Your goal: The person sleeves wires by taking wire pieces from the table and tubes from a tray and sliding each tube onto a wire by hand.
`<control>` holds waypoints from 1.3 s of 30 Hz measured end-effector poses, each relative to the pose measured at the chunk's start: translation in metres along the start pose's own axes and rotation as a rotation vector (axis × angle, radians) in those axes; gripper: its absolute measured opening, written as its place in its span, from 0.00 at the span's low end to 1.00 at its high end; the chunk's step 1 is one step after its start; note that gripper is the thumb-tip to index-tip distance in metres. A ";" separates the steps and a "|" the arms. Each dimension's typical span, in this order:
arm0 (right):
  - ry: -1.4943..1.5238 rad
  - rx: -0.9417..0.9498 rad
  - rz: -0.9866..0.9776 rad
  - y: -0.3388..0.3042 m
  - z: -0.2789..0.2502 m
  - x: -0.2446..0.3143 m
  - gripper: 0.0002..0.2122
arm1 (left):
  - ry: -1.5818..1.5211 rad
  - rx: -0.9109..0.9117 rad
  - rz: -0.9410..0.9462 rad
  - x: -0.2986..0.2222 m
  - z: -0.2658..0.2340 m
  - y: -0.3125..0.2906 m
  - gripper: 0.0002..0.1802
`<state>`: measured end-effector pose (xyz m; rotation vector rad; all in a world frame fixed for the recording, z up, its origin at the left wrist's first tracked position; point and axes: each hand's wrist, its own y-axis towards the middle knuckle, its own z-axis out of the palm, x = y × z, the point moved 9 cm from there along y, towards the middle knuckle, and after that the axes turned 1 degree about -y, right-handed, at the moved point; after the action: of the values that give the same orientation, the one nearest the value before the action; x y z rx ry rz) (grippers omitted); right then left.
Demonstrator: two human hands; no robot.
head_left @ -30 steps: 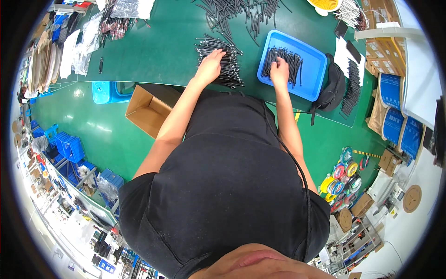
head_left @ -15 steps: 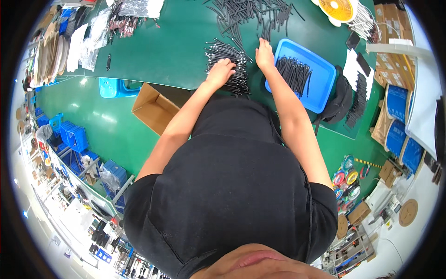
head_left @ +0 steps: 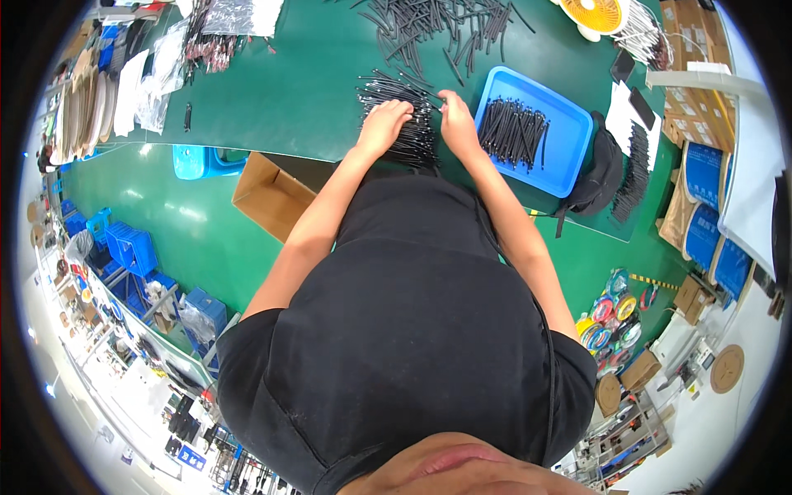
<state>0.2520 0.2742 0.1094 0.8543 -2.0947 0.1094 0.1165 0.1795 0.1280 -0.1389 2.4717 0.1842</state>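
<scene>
On the near part of the green table lies a dense pile of thin black cables with pale shiny tips. My left hand rests on its top, fingers bent and drawn together; whatever they grip is hidden. Just right of the pile, my right hand is closed in a pinch at a thin black tube, small and hard to see between the fingertips. Beyond the hands, loose black tubes are scattered. A blue tray to the right holds a bundle of black cables.
A black bag sits against the tray's right side, near a row of black pieces and a phone. A yellow-and-white fan stands at the far right. Below the table's left edge are a cardboard box and a blue stool.
My right hand has drawn back from the loose tubes toward me, to the pile's right edge. My left hand stays on the pile. The view has shifted slightly.
</scene>
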 end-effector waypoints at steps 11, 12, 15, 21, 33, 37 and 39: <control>-0.120 -0.001 0.038 -0.018 -0.053 0.058 0.07 | -0.110 -0.109 0.017 -0.045 -0.043 0.003 0.08; -0.111 0.011 0.044 -0.020 -0.053 0.059 0.08 | -0.106 -0.107 0.028 -0.048 -0.044 0.002 0.08; -0.136 0.028 0.008 -0.022 -0.059 0.069 0.08 | -0.122 -0.126 0.031 -0.051 -0.048 -0.001 0.08; -0.151 0.029 -0.020 -0.027 -0.062 0.073 0.09 | -0.100 -0.078 0.040 -0.059 -0.053 -0.006 0.08; -0.143 0.076 -0.131 -0.036 -0.065 0.088 0.07 | -0.234 0.191 -0.115 -0.067 -0.039 -0.010 0.10; -0.070 0.149 -0.210 -0.041 -0.056 0.093 0.07 | -0.321 0.266 -0.089 -0.077 -0.037 -0.011 0.12; -0.037 0.153 -0.171 -0.042 -0.058 0.092 0.07 | -0.338 0.264 0.007 -0.083 -0.041 -0.011 0.14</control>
<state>0.2795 0.2136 0.2055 1.1313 -2.0578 0.1652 0.1585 0.1663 0.2102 0.0138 2.1356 -0.1088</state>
